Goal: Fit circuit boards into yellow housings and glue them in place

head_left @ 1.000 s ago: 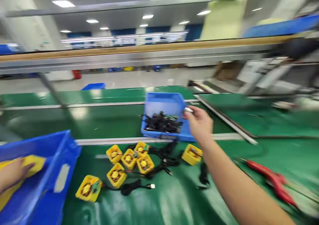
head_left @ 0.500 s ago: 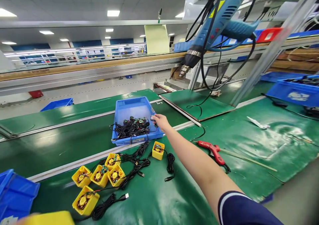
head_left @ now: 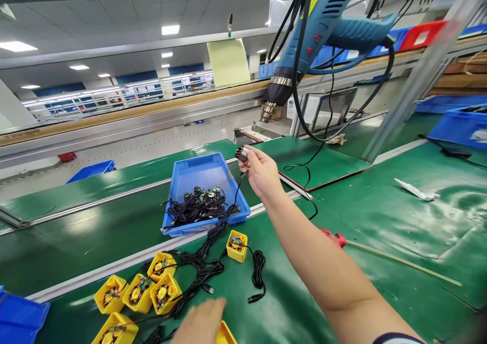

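My right hand is raised above the right edge of a blue tray and pinches a small round motor part whose thin wire hangs down toward the tray. The tray holds a tangle of black cables with small round parts. At the bottom edge, my left hand rests over a yellow box; only its back shows, so its fingers are hidden. Several yellow square housings with black USB cables lie on the green mat, with one more yellow housing apart from them, below the tray.
A blue heat gun hangs overhead with black cords looping down. A red-handled tool lies right of my forearm. A blue bin corner sits at lower left, more blue bins at far right. An aluminium post stands right.
My right hand has lifted out of the blue tray, drawing up a small motor part on its wire. My left hand has come into view at the bottom with a yellow box.
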`<control>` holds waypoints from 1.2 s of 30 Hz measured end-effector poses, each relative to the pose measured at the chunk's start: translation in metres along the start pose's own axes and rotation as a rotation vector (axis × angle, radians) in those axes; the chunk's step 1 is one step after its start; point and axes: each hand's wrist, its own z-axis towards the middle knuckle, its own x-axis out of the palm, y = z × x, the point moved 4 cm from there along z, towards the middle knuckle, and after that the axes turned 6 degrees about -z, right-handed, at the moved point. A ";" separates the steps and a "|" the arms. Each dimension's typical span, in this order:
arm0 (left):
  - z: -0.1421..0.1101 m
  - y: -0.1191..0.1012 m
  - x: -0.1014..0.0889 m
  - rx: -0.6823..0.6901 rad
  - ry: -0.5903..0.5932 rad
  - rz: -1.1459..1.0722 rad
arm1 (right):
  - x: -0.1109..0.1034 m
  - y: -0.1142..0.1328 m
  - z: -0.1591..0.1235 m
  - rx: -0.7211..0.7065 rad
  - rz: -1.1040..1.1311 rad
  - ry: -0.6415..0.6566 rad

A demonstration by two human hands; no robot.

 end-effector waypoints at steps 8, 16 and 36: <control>0.178 -0.003 -0.106 -0.065 -0.181 0.076 | -0.036 0.035 -0.010 -0.059 0.016 0.026; 0.241 0.031 -0.115 -0.071 -0.044 0.144 | -0.061 0.020 -0.033 0.117 -0.138 -0.006; 0.213 0.045 -0.105 -0.239 -0.130 0.179 | -0.065 -0.003 -0.070 0.055 -0.448 -0.059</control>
